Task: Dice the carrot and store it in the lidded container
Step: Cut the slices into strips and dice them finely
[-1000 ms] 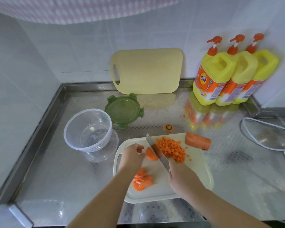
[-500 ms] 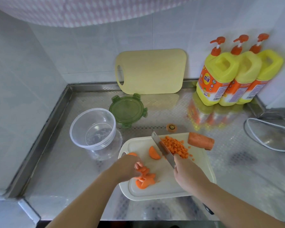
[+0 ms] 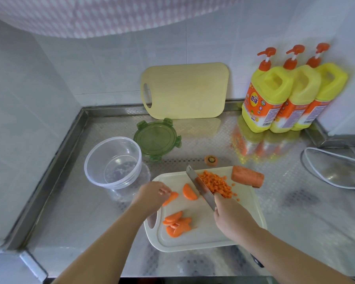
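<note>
Dicing in hand; storing not yet begun. Pinching a half-round slice [image 3: 171,198] between the fingers [image 3: 164,190] of the left hand [image 3: 152,194], at or just above the left part of the board [image 3: 203,238]; cannot tell which. Gripping the knife [image 3: 201,187] in the right hand [image 3: 232,216], fingers wrapped round a handle mostly hidden under the palm, blade slanting away across the board. Keeping that blade between a second slice [image 3: 190,192] just to its left and the dice [image 3: 215,184] heaped against its right side. Leaving a stack [image 3: 176,223] of uncut slices near the board's front, beside its handle hole, and a whole chunk [image 3: 247,176] at the back right corner. Noting the container [image 3: 113,160], open and empty, on the worktop [image 3: 80,212] just left of the board, with the lid [image 3: 157,138] lying flat behind it and the trimmed top [image 3: 211,160] lying just behind the board.

Judging the task well short of halfway, given the chunk and slices uncut. Calling next for laying the pinched slice flat beside the second one, tucking fingertips clear of the edge, then cutting into strips and across into cubes. Expecting the same for the stack and the chunk before scooping all the dice into the container and clipping on the lid.
</note>
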`<move>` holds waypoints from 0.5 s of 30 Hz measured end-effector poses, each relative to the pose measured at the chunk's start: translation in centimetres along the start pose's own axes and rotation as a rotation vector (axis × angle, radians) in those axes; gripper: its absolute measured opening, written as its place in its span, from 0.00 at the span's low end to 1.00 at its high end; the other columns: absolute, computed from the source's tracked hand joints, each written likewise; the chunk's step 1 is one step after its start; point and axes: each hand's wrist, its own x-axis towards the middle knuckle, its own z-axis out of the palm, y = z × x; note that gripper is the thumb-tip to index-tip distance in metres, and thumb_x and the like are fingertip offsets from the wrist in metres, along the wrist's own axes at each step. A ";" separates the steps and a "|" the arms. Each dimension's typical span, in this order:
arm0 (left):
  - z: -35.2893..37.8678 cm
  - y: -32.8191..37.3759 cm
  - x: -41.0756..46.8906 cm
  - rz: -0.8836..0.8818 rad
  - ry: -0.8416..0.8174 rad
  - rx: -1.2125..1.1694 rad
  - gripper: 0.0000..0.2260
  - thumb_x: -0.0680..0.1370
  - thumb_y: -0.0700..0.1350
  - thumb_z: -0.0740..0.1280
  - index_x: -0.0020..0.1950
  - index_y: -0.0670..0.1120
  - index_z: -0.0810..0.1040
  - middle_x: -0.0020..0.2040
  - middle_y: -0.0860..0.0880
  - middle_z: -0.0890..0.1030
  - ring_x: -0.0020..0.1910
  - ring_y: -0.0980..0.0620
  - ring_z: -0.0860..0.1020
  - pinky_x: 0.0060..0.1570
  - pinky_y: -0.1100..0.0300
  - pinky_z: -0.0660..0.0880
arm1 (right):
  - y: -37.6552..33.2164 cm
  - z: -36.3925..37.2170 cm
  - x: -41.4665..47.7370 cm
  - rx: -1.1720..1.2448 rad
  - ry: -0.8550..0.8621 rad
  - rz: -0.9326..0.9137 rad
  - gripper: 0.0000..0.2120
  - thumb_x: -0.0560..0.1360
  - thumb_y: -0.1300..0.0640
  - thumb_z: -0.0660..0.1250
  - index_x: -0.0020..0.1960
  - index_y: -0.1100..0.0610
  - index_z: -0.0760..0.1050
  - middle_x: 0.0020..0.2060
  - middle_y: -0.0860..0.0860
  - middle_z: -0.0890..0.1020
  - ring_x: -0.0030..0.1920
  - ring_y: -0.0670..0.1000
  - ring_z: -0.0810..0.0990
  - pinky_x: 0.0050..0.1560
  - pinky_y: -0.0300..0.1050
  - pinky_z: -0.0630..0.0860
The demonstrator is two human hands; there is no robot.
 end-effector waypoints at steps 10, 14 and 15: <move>4.9 3.2 1.6 -0.378 0.010 -0.756 0.05 0.75 0.35 0.68 0.40 0.43 0.77 0.29 0.46 0.79 0.29 0.50 0.74 0.37 0.59 0.76 | 0.1 0.2 0.3 0.012 -0.010 0.007 0.04 0.81 0.57 0.52 0.48 0.51 0.60 0.33 0.43 0.65 0.32 0.42 0.65 0.31 0.35 0.62; 5.2 3.2 1.8 -0.385 0.056 -0.691 0.04 0.73 0.38 0.70 0.45 0.43 0.76 0.29 0.46 0.80 0.29 0.50 0.75 0.43 0.54 0.78 | 0.0 0.2 0.1 0.017 0.012 0.011 0.04 0.81 0.58 0.52 0.49 0.50 0.61 0.35 0.44 0.68 0.38 0.46 0.73 0.40 0.39 0.71; 5.2 3.3 1.7 -0.393 0.068 -0.681 0.05 0.73 0.39 0.69 0.46 0.44 0.75 0.29 0.46 0.80 0.29 0.50 0.75 0.43 0.55 0.78 | 0.0 0.2 0.0 0.015 0.018 0.009 0.03 0.81 0.58 0.52 0.50 0.51 0.63 0.36 0.45 0.69 0.40 0.47 0.75 0.43 0.41 0.74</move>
